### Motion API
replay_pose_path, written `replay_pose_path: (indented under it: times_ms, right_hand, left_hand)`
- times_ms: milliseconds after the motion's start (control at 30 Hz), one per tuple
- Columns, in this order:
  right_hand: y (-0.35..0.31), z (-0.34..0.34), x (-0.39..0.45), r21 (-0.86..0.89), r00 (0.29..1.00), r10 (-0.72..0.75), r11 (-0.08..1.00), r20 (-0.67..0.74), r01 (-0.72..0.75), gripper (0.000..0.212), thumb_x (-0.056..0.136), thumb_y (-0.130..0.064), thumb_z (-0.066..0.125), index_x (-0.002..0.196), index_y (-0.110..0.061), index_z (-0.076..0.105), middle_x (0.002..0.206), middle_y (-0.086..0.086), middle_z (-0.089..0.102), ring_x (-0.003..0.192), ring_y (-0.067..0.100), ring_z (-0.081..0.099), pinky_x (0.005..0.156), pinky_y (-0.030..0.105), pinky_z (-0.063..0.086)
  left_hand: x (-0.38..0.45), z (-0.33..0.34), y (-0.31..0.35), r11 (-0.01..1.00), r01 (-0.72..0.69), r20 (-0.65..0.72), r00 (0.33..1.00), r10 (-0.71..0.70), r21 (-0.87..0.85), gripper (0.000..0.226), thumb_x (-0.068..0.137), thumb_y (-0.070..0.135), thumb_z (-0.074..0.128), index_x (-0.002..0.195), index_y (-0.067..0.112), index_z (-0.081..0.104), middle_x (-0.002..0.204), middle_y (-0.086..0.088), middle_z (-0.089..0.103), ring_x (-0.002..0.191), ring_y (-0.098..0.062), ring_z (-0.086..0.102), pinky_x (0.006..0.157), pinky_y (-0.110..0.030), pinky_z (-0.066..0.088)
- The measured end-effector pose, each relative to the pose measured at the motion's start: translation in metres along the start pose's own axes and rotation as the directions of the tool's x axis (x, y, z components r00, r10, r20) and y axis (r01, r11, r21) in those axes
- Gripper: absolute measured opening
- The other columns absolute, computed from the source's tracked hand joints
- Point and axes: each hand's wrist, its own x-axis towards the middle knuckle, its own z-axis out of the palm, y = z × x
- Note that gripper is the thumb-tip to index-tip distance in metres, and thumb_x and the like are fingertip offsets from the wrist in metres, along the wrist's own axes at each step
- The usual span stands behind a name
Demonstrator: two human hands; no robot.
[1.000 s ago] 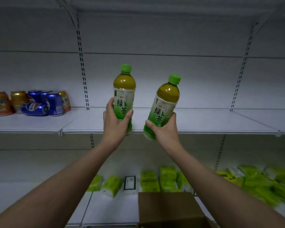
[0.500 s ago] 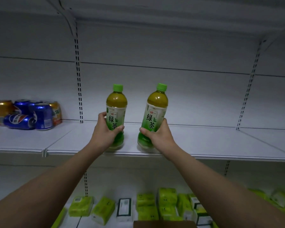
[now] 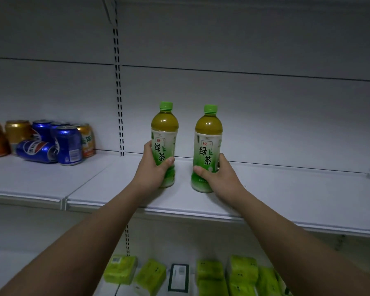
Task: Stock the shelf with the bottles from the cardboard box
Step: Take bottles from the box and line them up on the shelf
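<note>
2 green tea bottles are seen standing upright on a white shelf [image 3: 265, 189], each gripped by 1 hand. The left hand [image 3: 153, 170] is wrapped around the lower half of the left bottle [image 3: 165, 133], with the thumb pressed across the front of the label and the fingers curled behind it. The right hand [image 3: 219, 177] is closed in the same way around the lower half of the right bottle [image 3: 208, 135], the thumb laid across the green base of the label. The bases of both bottles appear to be resting on the shelf surface, though the contact is partly hidden by the hands. The bottles are set just beside each other with a clear gap between them, and both are topped with green caps and filled with yellow-green liquid. Both bare forearms are extended up from the bottom corners of the picture.

Well to the left of the left hand, on the same shelf level, a cluster of cans [image 3: 41, 139] is grouped: orange and gold ones at the back, blue ones in front, and 1 blue can lying on its side. Behind the left hand, a slotted upright rail [image 3: 118, 92] is fixed to the back wall. Below the hands, on a lower shelf, green packets [image 3: 212, 276] are laid in a row, with 1 white and dark packet [image 3: 178, 277] between them.
</note>
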Motion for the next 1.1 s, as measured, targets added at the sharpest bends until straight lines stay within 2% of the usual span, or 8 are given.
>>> replay_pose_path:
  times_ms: [233, 400, 500, 567, 733, 800, 933, 1100]
  right_hand:
    - [0.017, 0.026, 0.049, -0.162, 0.999, 0.011, 0.987, -0.038, -0.017, 0.059, 0.071, -0.046, 0.077, 0.117, -0.024, 0.048, 0.119, 0.000, 0.060, 0.107, 0.021, 0.061, 0.095, 0.044, 0.052]
    - [0.024, 0.046, 0.078, -0.239, 0.997, -0.010, 0.971, -0.078, -0.009, 0.062, 0.073, -0.048, 0.075, 0.119, -0.021, 0.044, 0.121, 0.003, 0.056, 0.107, 0.024, 0.060, 0.095, 0.046, 0.051]
    - [0.028, 0.056, 0.099, -0.263, 0.998, -0.014, 0.965, -0.067, -0.004, 0.065, 0.075, -0.045, 0.075, 0.123, -0.016, 0.041, 0.123, 0.006, 0.054, 0.109, 0.026, 0.058, 0.096, 0.048, 0.049]
    - [0.030, 0.064, 0.114, -0.263, 0.998, -0.014, 0.965, -0.061, -0.002, 0.068, 0.075, -0.044, 0.076, 0.124, -0.014, 0.040, 0.124, 0.007, 0.053, 0.111, 0.028, 0.057, 0.097, 0.049, 0.049]
    - [0.037, 0.081, 0.138, -0.276, 0.994, -0.031, 0.961, -0.104, 0.002, 0.069, 0.076, -0.045, 0.074, 0.126, -0.012, 0.039, 0.124, 0.009, 0.051, 0.111, 0.030, 0.056, 0.098, 0.049, 0.046]
    - [0.041, 0.086, 0.139, -0.249, 0.995, -0.036, 0.968, -0.097, 0.010, 0.065, 0.080, -0.044, 0.070, 0.128, -0.011, 0.038, 0.125, 0.010, 0.048, 0.114, 0.031, 0.053, 0.100, 0.050, 0.045]
    - [0.046, 0.082, 0.136, -0.169, 1.000, 0.003, 0.986, 0.016, 0.000, 0.071, 0.077, -0.025, 0.073, 0.135, -0.014, 0.033, 0.132, 0.009, 0.047, 0.120, 0.026, 0.051, 0.107, 0.045, 0.042]
    - [0.051, 0.085, 0.131, -0.222, 0.999, -0.037, 0.974, 0.000, 0.036, 0.085, 0.065, -0.021, 0.082, 0.136, -0.017, 0.035, 0.132, 0.008, 0.049, 0.120, 0.025, 0.053, 0.106, 0.044, 0.045]
  left_hand:
    - [0.034, 0.003, -0.024, 0.999, -0.001, -0.020, 1.000, 0.000, -0.041, 0.060, 0.095, 0.014, 0.055, 0.145, 0.023, 0.023, 0.130, 0.005, 0.047, 0.117, -0.013, 0.046, 0.094, -0.026, 0.037]
    - [0.062, 0.008, -0.040, 1.000, 0.007, -0.044, 0.999, -0.007, 0.002, 0.064, 0.095, 0.013, 0.055, 0.146, 0.023, 0.018, 0.139, -0.003, 0.043, 0.123, -0.016, 0.044, 0.100, -0.028, 0.037]
    - [0.085, 0.007, -0.052, 0.996, 0.061, -0.059, 0.997, -0.057, 0.070, 0.071, 0.090, 0.032, 0.058, 0.145, 0.033, 0.013, 0.138, -0.010, 0.043, 0.126, -0.028, 0.045, 0.108, -0.046, 0.039]
    - [0.099, 0.006, -0.064, 0.990, 0.089, -0.090, 0.993, -0.080, 0.106, 0.078, 0.080, 0.048, 0.055, 0.143, 0.040, 0.010, 0.136, -0.012, 0.045, 0.124, -0.034, 0.047, 0.106, -0.055, 0.040]
    - [0.110, 0.008, -0.075, 0.985, 0.093, -0.140, 0.987, -0.073, 0.147, 0.082, 0.072, 0.058, 0.055, 0.140, 0.045, 0.010, 0.132, -0.011, 0.049, 0.120, -0.033, 0.051, 0.103, -0.055, 0.043]
    - [0.105, 0.007, -0.072, 0.978, 0.093, -0.140, 0.988, -0.067, 0.189, 0.093, 0.069, 0.053, 0.065, 0.143, 0.041, 0.009, 0.132, -0.011, 0.045, 0.121, -0.032, 0.048, 0.104, -0.052, 0.042]
    - [0.104, 0.005, -0.072, 0.939, 0.117, -0.176, 0.982, -0.062, 0.323, 0.103, 0.070, 0.019, 0.075, 0.147, 0.030, 0.008, 0.131, -0.013, 0.033, 0.125, -0.033, 0.035, 0.108, -0.044, 0.033]
    - [0.106, 0.001, -0.077, 0.947, 0.101, -0.207, 0.978, -0.038, 0.305, 0.105, 0.065, 0.021, 0.085, 0.146, 0.026, 0.019, 0.134, -0.010, 0.042, 0.125, -0.031, 0.043, 0.109, -0.047, 0.038]
